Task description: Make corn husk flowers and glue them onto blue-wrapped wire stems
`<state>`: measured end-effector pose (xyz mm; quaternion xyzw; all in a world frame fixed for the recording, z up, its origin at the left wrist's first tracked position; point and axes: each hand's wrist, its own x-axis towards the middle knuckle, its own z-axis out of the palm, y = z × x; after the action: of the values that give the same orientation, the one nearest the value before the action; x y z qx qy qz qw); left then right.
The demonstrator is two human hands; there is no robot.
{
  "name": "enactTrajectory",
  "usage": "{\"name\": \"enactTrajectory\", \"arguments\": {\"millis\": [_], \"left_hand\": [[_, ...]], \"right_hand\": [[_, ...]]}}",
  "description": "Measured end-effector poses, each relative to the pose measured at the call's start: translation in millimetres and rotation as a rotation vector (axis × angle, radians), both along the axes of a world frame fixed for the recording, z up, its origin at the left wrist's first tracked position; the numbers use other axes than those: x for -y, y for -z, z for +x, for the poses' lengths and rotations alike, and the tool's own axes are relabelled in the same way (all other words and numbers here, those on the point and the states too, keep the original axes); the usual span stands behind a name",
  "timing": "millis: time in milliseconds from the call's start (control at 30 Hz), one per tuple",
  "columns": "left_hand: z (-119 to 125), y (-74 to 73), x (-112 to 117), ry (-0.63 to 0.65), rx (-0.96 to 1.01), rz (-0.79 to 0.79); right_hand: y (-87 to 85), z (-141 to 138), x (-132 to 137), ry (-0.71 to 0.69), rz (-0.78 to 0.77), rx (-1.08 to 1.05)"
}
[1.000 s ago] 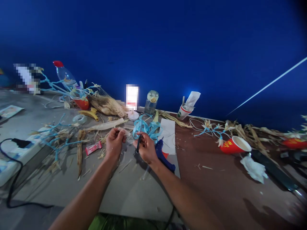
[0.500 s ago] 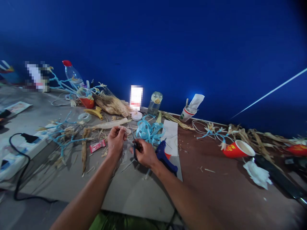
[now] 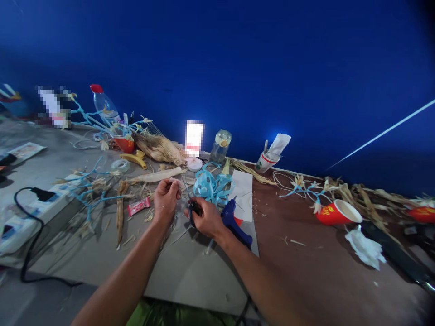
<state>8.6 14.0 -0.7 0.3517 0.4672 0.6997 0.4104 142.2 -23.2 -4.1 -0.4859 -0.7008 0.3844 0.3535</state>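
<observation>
My left hand (image 3: pixel 166 199) is closed, pinching a small pale piece of husk (image 3: pixel 176 182) between thumb and fingertips. My right hand (image 3: pixel 205 216) grips the black handles of a pair of scissors (image 3: pixel 192 209), whose thin blades point up and away, close beside the husk piece. Whether the blades touch it I cannot tell. Just beyond the right hand lies a loose heap of light blue ribbon (image 3: pixel 212 186). A blue glue gun (image 3: pixel 234 222) rests to the right of that hand. A pink-and-red wrapped packet (image 3: pixel 139 206) lies left of my left hand.
Blue-wrapped branches (image 3: pixel 90 199) and a white power strip (image 3: pixel 41 217) are at left. Behind stand a glass jar (image 3: pixel 220 147), a tape roll (image 3: pixel 120 166) and a dried husk bundle (image 3: pixel 158 148). A red paper cup (image 3: pixel 338 213) and crumpled tissue (image 3: pixel 365 246) lie at right.
Both hands stay almost in the same place, still holding the husk piece and the scissors. The whole view has shifted very slightly; the other things lie as before.
</observation>
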Motion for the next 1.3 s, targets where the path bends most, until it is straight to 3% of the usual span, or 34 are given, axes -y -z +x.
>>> {"name": "enactTrajectory", "arguments": {"millis": [1300], "left_hand": [[-5.5,-2.8,-1.1,0.019,-0.029,0.049]], "right_hand": [[-8.9,1.0,0.0,-0.046,-0.008,0.045]]}}
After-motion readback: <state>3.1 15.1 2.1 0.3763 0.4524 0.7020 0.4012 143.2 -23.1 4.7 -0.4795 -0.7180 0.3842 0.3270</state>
